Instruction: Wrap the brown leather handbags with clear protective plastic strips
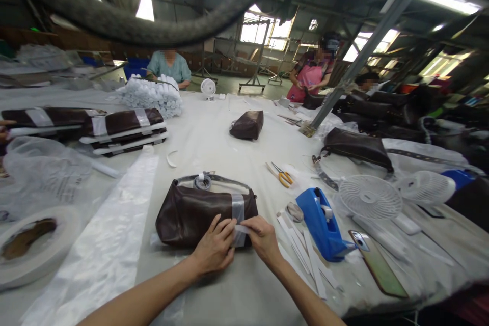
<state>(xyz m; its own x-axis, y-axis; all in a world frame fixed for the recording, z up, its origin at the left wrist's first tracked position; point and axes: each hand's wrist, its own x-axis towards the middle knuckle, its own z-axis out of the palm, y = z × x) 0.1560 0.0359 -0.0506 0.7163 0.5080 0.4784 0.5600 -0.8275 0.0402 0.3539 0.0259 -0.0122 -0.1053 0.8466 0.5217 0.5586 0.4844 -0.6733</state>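
A dark brown leather handbag (191, 216) lies on the table in front of me, its strap partly wrapped and looped along the top. A translucent band (237, 206) runs around its right end. My left hand (216, 245) rests on the lower front of the bag, fingers laid out beside the band and touching it. Between thumb and fingers, my right hand (263, 237) pinches a short whitish strip (240, 229) at the band; whether it is tape or the band's end, I cannot tell. The bag's underside is hidden.
Right of the bag are a blue tape dispenser (321, 226), orange-handled scissors (283, 175), a phone (378, 265) and white fans (370, 196). A tape roll (64, 244) and stacked wrapped bags (124, 125) are left. Another brown bag (248, 125) lies ahead. Co-workers stand beyond.
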